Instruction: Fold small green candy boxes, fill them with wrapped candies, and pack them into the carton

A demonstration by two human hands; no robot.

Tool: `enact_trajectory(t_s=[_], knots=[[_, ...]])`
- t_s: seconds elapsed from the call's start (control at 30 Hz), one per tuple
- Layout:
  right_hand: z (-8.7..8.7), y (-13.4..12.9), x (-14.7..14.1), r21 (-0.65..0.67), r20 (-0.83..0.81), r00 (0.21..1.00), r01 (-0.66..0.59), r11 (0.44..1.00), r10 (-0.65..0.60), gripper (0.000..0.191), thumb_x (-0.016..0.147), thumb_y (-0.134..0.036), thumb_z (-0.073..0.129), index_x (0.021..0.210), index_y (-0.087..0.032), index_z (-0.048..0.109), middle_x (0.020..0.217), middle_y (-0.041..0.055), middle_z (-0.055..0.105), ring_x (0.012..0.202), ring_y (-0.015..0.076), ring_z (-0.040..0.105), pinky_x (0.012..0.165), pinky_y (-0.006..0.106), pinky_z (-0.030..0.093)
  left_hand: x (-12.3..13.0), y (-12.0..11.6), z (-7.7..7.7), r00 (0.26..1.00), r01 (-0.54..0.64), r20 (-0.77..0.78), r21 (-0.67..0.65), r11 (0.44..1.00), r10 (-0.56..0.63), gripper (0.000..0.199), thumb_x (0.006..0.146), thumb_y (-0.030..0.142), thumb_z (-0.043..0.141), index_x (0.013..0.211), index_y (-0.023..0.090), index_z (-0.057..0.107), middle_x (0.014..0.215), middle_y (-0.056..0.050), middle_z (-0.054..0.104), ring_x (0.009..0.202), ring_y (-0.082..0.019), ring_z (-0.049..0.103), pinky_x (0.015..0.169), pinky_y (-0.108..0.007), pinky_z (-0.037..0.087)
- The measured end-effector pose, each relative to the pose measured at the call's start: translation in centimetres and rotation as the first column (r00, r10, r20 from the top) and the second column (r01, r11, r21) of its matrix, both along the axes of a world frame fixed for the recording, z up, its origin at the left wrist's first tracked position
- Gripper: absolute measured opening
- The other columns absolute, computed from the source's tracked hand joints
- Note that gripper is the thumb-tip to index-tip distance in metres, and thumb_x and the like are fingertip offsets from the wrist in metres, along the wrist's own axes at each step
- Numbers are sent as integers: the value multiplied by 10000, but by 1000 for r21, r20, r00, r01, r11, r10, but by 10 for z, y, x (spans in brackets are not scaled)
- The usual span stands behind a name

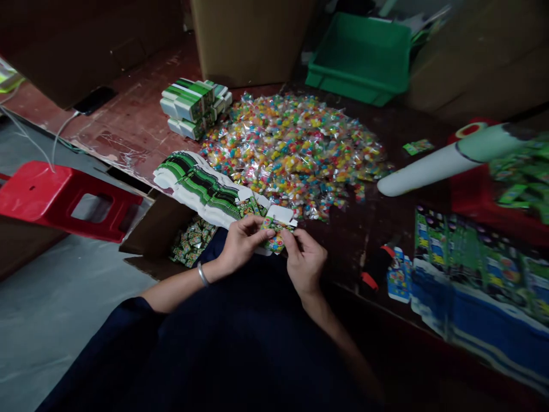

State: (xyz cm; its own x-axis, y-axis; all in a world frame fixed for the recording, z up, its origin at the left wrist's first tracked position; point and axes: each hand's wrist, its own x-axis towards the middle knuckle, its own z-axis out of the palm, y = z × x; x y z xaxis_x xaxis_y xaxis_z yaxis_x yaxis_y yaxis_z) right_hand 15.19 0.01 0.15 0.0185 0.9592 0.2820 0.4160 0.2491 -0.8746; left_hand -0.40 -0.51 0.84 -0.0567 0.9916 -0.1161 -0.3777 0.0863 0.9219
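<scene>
A small green printed box (274, 233) with raised white flaps is held between my two hands at the table's near edge. My left hand (245, 241), below a silver bangle, pinches its left side with thumb and fingers. On the right side, my right hand (303, 254) grips the box with its fingertips. A long fanned row of flat green and white cartons (197, 183) lies just beyond my left hand. Behind both hands spreads a large heap of small clear packets of colourful candy (295, 149).
Banded carton stacks (189, 106) and a green tray (360, 57) stand at the back. An open cardboard box (150, 234) of filled boxes and a red stool (55, 197) are at left. A white tube (429, 169) and blue-green printed sheets (484, 286) are at right.
</scene>
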Motion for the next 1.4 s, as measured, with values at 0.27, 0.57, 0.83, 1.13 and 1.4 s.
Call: enact_trajectory(t_s=[0.27, 0.57, 0.83, 1.13, 1.4], knots=[[-15, 10, -9, 162, -166, 986, 46, 986, -19, 280, 949, -336, 709, 1214, -247, 729, 1048, 69, 786, 851, 204, 738, 773, 353, 614, -9, -2, -10, 980, 79, -195, 139, 987, -51, 578, 791, 368, 893, 1312, 227, 689, 1241, -97, 708, 872, -149, 664, 783, -268, 586], [-5, 14, 1, 206, -105, 988, -89, 974, 112, 163, 953, -302, 695, 818, -242, 625, 993, 54, 737, 930, 220, 715, 817, 380, 580, -20, 2, 9, 933, 343, -123, 17, 939, -339, 378, 811, 345, 878, 1066, 168, 662, 1020, -54, 679, 821, -141, 667, 735, -246, 574], [11, 19, 0, 132, -293, 924, -217, 967, 247, 204, 900, -412, 777, 886, -246, 660, 880, 25, 698, 852, 197, 689, 792, 354, 582, -16, -1, 17, 972, 229, -64, 59, 972, -225, 458, 788, 314, 903, 993, 207, 507, 909, 23, 572, 786, -99, 669, 665, -176, 553], [28, 38, 13, -257, -326, 917, -320, 912, 230, 272, 798, -430, 838, 748, -203, 696, 699, -10, 692, 639, 143, 619, 609, 276, 515, -21, -4, 16, 948, 258, -217, 101, 961, -231, 358, 848, 245, 828, 1082, 205, 561, 1010, -35, 644, 894, -154, 692, 816, -279, 632], [31, 24, 8, 31, -129, 960, -246, 969, 248, 201, 917, -289, 734, 731, -221, 698, 787, 3, 706, 744, 158, 657, 724, 311, 548, -24, -8, 19, 923, 272, -307, 91, 958, -233, 388, 889, 251, 779, 1266, 185, 716, 1234, -123, 742, 982, -212, 721, 834, -318, 625]])
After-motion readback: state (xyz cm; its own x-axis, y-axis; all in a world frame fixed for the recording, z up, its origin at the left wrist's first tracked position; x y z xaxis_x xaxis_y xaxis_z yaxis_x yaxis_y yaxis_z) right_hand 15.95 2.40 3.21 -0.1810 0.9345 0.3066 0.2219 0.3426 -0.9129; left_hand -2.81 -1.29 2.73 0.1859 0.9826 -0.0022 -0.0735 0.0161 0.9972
